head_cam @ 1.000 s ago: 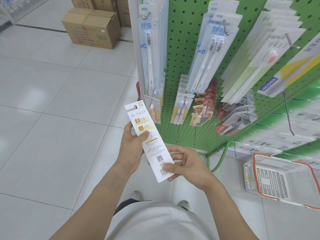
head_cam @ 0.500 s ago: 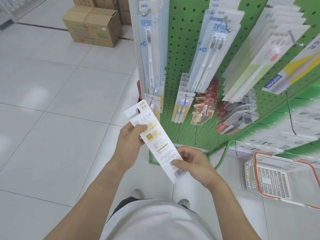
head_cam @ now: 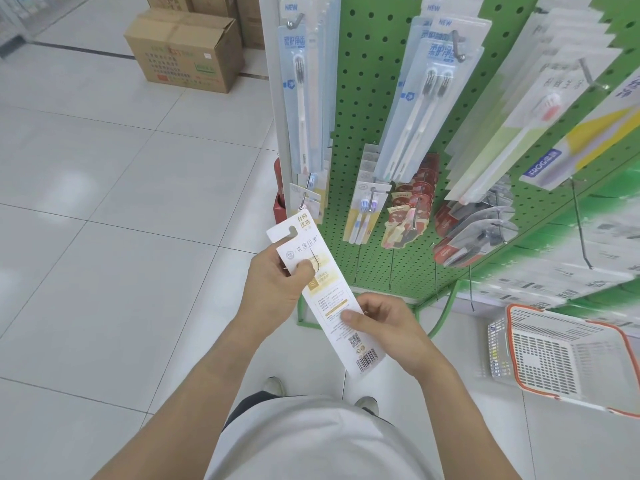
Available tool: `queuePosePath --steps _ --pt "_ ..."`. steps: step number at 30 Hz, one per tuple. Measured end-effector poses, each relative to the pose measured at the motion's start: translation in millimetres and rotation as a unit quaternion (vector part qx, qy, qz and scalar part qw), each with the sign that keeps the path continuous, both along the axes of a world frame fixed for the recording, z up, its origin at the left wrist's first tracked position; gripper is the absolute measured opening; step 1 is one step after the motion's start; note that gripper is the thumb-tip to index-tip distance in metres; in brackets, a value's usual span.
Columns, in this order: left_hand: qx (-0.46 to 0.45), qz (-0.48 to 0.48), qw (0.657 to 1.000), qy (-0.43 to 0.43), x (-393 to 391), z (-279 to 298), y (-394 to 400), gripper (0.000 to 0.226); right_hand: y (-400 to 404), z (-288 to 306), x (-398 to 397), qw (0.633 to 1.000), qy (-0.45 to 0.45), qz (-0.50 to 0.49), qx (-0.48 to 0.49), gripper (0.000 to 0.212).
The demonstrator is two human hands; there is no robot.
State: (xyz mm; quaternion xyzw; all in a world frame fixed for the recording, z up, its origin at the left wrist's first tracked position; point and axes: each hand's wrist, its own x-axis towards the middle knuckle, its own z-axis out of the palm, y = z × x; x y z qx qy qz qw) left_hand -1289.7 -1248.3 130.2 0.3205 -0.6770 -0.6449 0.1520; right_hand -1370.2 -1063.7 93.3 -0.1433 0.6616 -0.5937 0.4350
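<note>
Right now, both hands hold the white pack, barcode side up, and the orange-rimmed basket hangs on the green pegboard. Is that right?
Not quite. The left hand and right hand do hold the white pack barcode side up, but the orange-rimmed basket stands on the floor beside the green pegboard, not hung on it. The head view shows this.

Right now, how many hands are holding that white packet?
2: left hand grips the white packet near its top; right hand pinches it lower down.
</note>
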Motion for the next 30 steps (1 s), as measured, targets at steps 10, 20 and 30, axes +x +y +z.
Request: queuePosePath --steps 10,20,30 --pt "0.078 -0.113 0.991 0.009 8.3 -7.1 -2.2 0.025 -1.8 9.9 4.5 1.0 -0.005 0.03 0.002 0.022" --pt "0.093 -0.17 0.981 0.017 16.7 -10.8 -5.8 0.03 -15.0 6.0 12.9 0.998 -0.032 0.054 0.018 0.017" --pt "0.059 -0.098 0.993 0.023 25.4 -20.5 -11.0 0.043 -21.2 -7.0 26.6 0.999 0.014 -0.002 0.035 0.033"
